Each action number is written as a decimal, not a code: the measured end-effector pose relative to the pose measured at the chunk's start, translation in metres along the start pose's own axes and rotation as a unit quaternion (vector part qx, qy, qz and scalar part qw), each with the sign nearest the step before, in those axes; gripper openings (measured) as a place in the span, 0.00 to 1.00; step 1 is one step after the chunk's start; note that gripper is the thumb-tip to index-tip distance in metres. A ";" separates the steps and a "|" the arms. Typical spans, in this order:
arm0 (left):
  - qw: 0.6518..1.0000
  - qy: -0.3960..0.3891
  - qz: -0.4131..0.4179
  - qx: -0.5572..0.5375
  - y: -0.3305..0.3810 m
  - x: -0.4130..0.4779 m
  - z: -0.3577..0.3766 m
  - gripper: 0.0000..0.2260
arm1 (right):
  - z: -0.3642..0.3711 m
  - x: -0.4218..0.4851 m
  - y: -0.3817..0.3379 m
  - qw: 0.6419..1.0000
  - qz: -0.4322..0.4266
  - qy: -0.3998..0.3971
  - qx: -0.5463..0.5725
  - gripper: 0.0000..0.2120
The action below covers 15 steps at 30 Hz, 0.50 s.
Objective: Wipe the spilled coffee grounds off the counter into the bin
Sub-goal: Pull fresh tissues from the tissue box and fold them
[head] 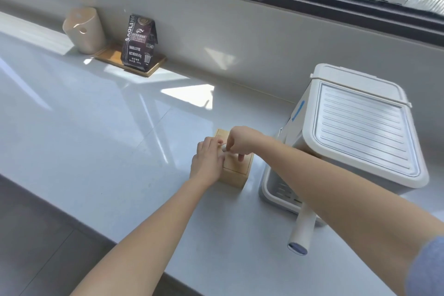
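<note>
A tan tissue box stands on the pale grey counter just left of the white bin, whose ribbed lid is down. My left hand rests on the box's left side and top. My right hand reaches over the box and pinches a bit of white tissue at the opening on its top. I cannot make out any coffee grounds on the counter.
A white dustpan with a tube handle lies in front of the bin. At the back left a dark coffee bag stands on a wooden tray beside a beige cup. The counter's front edge runs along the lower left.
</note>
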<state>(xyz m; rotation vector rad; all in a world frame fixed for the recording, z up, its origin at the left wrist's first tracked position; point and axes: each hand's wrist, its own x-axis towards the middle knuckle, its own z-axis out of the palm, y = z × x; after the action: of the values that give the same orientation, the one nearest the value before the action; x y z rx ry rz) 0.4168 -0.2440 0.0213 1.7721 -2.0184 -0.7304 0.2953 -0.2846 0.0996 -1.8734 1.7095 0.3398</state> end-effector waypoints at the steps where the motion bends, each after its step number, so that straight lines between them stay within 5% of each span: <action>1: 1.000 -0.004 -0.005 0.005 0.002 0.001 -0.002 0.18 | 0.002 -0.002 0.003 1.000 -0.006 0.027 0.013 0.11; 10: 0.998 -0.003 -0.009 0.067 0.012 0.002 -0.004 0.19 | 0.040 0.006 0.021 0.978 -0.004 0.162 0.129 0.06; 15: 0.998 0.008 -0.016 0.067 0.013 0.003 -0.001 0.18 | 0.042 0.008 0.025 0.944 0.011 0.164 0.285 0.11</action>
<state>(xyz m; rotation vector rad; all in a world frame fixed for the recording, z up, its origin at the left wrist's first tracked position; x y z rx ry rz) 0.4066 -0.2458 0.0302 1.8825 -2.0757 -0.6025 0.2799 -0.2684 0.0554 -1.5284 1.7877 -0.4496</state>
